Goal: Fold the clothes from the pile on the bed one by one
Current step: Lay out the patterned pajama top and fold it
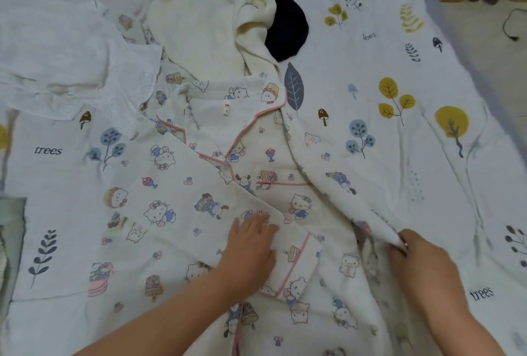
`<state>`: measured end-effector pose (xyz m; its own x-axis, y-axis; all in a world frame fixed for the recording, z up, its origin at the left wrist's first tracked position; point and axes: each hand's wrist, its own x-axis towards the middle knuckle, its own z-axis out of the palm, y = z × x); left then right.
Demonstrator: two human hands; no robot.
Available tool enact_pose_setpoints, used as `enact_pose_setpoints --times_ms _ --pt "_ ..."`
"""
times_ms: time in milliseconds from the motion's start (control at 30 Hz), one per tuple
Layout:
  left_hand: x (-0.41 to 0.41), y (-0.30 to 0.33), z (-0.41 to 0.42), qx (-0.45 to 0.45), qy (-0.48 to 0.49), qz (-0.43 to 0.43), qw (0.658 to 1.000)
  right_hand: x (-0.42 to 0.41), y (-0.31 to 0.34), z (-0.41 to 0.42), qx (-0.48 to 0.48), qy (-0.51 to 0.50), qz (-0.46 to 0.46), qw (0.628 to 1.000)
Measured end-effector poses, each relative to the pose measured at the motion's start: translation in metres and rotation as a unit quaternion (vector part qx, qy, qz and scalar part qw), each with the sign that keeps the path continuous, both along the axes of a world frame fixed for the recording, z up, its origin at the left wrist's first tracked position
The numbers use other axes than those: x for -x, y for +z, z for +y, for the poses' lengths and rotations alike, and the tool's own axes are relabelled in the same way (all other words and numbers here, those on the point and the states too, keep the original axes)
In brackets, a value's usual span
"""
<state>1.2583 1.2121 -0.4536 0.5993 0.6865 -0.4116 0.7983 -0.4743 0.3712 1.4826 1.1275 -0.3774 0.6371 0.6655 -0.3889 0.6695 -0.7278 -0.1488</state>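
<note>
- My left hand [251, 244] presses flat on the folded sleeve [291, 264] of the pajama shirt [199, 213], spread lengthwise on the bed [427, 156].
- My right hand [413, 253] pinches its right edge, nearest for folding inward.

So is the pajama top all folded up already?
No, the pajama top lies spread on the bed, one sleeve folded across.

the pajama top [182, 213] is soft matt cloth, cartoon-printed, with smooth pink piping. far behind it, a cream garment [199, 33] looks fleecy, the dark one [291, 24] plush. the white piece [71, 62] at left is thin, dotted. the bedsheet [413, 156] is matt printed cotton.
</note>
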Motion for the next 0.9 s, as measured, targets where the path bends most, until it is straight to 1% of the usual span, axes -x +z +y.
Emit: enact_pose_setpoints --times_ms 33,67,100,133,167,200,233,267,300,367,433,467,500,533,567,600,667,700,733,767,800,833,900 --pt "-0.004 0.006 -0.004 0.018 0.013 -0.054 0.998 0.003 0.015 0.005 -0.016 0.008 -0.003 1.000" --pt "-0.008 0.014 -0.008 0.060 0.044 -0.123 0.990 0.009 0.030 0.010 -0.035 0.017 -0.003 0.999" --pt "-0.013 0.024 -0.010 0.123 0.088 -0.193 0.970 0.017 0.045 0.016 -0.052 0.028 0.001 0.998" --pt "-0.018 0.036 -0.011 0.203 0.132 -0.249 0.938 0.027 0.058 0.021 -0.064 0.040 0.010 0.997" --pt "-0.023 0.049 -0.010 0.292 0.172 -0.296 0.893 0.039 0.069 0.027 -0.065 0.057 0.022 0.996" --pt "-0.027 0.062 -0.009 0.382 0.207 -0.333 0.837 0.052 0.078 0.033 -0.058 0.075 0.038 0.995" --pt "-0.028 0.072 -0.006 0.471 0.235 -0.367 0.767 0.066 0.085 0.038 -0.050 0.093 0.062 0.993" --pt "-0.026 0.079 -0.003 0.537 0.254 -0.393 0.702 0.080 0.089 0.042 -0.053 0.109 0.096 0.988" --pt "-0.019 0.083 0.001 0.570 0.270 -0.414 0.656 0.093 0.091 0.044 -0.061 0.125 0.136 0.981" --pt "0.001 0.085 0.010 0.600 0.292 -0.442 0.599 0.117 0.087 0.044 -0.078 0.152 0.225 0.959" --pt "0.025 0.081 0.020 0.604 0.349 -0.435 0.570 0.136 0.076 0.042 -0.095 0.155 0.356 0.917" --pt "0.038 0.074 0.025 0.609 0.390 -0.411 0.555 0.143 0.068 0.040 -0.099 0.150 0.413 0.893" --pt "0.051 0.069 0.029 0.607 0.433 -0.379 0.548 0.148 0.060 0.039 -0.096 0.149 0.440 0.880" --pt "0.063 0.061 0.032 0.590 0.476 -0.343 0.554 0.152 0.051 0.037 -0.083 0.151 0.442 0.880" --pt "0.075 0.050 0.034 0.560 0.507 -0.303 0.580 0.154 0.041 0.034 -0.068 0.151 0.429 0.888" --pt "0.086 0.038 0.035 0.514 0.520 -0.258 0.631 0.155 0.031 0.032 -0.048 0.147 0.407 0.900" --pt "0.103 0.018 0.034 0.389 0.490 -0.182 0.759 0.151 0.007 0.028 -0.006 0.120 0.358 0.926" --pt "0.110 0.011 0.032 0.328 0.459 -0.156 0.811 0.146 -0.006 0.027 -0.005 0.092 0.338 0.937" --pt "0.116 0.006 0.029 0.284 0.433 -0.132 0.845 0.141 -0.017 0.026 -0.009 0.054 0.329 0.943" --pt "0.122 0.005 0.027 0.262 0.414 -0.107 0.865 0.136 -0.027 0.028 -0.026 0.005 0.331 0.943" --pt "0.128 0.002 0.025 0.256 0.400 -0.088 0.876 0.130 -0.035 0.031 -0.049 -0.055 0.345 0.936" --pt "0.133 0.000 0.022 0.265 0.378 -0.066 0.885 0.126 -0.043 0.035 -0.082 -0.117 0.360 0.922" --pt "0.142 -0.003 0.017 0.298 0.303 -0.017 0.905 0.114 -0.059 0.047 -0.138 -0.221 0.374 0.890"
